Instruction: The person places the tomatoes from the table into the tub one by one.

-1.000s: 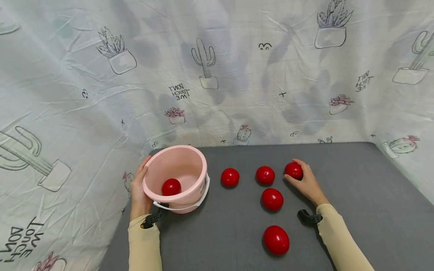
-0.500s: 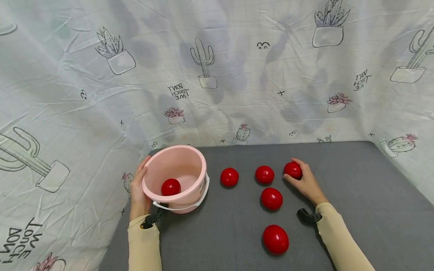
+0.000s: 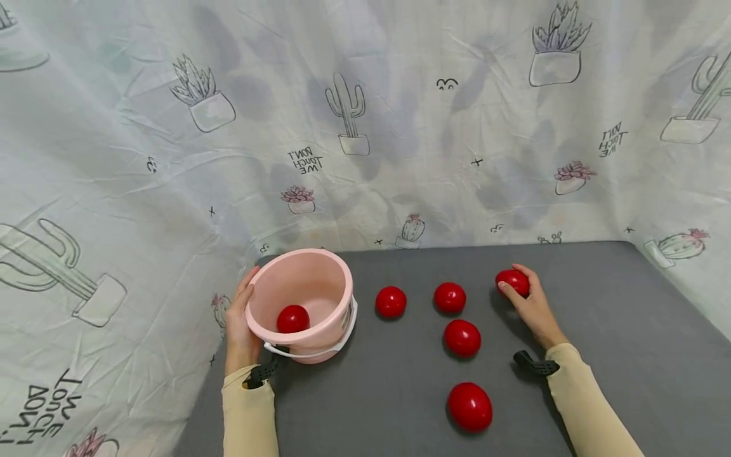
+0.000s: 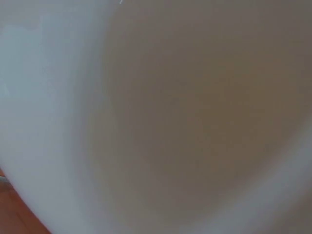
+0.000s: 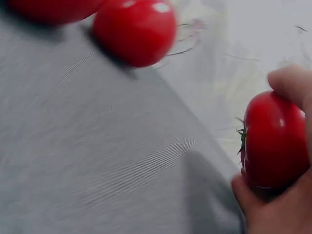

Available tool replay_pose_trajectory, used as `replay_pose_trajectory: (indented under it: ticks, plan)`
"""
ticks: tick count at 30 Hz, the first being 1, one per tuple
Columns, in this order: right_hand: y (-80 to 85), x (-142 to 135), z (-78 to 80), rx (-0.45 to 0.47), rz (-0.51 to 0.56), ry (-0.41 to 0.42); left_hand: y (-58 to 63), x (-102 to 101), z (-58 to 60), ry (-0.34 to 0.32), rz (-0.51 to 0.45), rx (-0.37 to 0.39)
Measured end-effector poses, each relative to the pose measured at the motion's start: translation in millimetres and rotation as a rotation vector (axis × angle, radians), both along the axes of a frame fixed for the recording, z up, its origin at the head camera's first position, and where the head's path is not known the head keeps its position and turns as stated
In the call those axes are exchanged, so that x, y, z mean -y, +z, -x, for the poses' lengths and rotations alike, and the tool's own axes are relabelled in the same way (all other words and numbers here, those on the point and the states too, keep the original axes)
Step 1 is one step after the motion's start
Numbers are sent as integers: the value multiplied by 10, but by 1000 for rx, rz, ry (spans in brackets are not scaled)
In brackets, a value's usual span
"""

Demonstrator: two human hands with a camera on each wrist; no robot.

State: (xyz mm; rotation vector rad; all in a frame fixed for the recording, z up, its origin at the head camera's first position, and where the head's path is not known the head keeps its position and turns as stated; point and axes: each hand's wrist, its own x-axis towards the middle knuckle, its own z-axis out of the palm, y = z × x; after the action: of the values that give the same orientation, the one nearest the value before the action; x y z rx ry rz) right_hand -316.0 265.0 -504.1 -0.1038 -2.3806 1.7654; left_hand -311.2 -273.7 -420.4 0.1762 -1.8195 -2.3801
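Note:
A pink bucket (image 3: 305,279) with a white handle (image 3: 331,349) stands at the left of the grey tabletop. One red tomato (image 3: 293,318) lies inside it. My left hand (image 3: 241,324) holds the bucket's left side, fingers along the outer wall; part of the hand is hidden behind it. The left wrist view is filled by the blurred bucket wall (image 4: 44,122). My right hand (image 3: 537,308) grips another tomato (image 5: 273,141) between thumb and fingers, just above the table, its green stem end facing left in the right wrist view.
Several more tomatoes lie on the table (image 3: 388,393): one right of the bucket (image 3: 391,302), one beside it at the back (image 3: 450,298), one in the middle (image 3: 462,337) and one nearer the front (image 3: 470,407). A cactus-print curtain (image 3: 400,127) hangs behind.
My right hand has moved to the right and lifted the tomato it grips, turning it slightly. My left hand stays at the bucket. The head view has shifted a little.

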Motion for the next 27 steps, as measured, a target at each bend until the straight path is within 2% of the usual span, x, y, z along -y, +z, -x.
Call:
replay_pose_trajectory:
  ticks: [3, 6, 8, 11, 15, 19, 27]
  plan:
    - [6, -81, 5, -42, 323, 52, -14, 1, -8, -2, -3, -1]
    - [24, -168, 63, -121, 681, 147, -21, 8, -13, 2, 0, -7]
    - [49, -223, 95, -162, 842, 203, -24, 12, -18, 7, 0, -5]
    - [118, -287, 115, -190, 1004, 266, -28, 12, -24, 9, -2, -1]
    - [275, -302, 136, -218, 1133, 337, -20, -1, -9, -5, -12, -12]
    - [460, -216, 215, -223, 1177, 368, -19, 5, 3, 3, -13, -14]
    - [897, 104, 443, -198, 1064, 332, -32, 10, 20, 10, 1, -22]
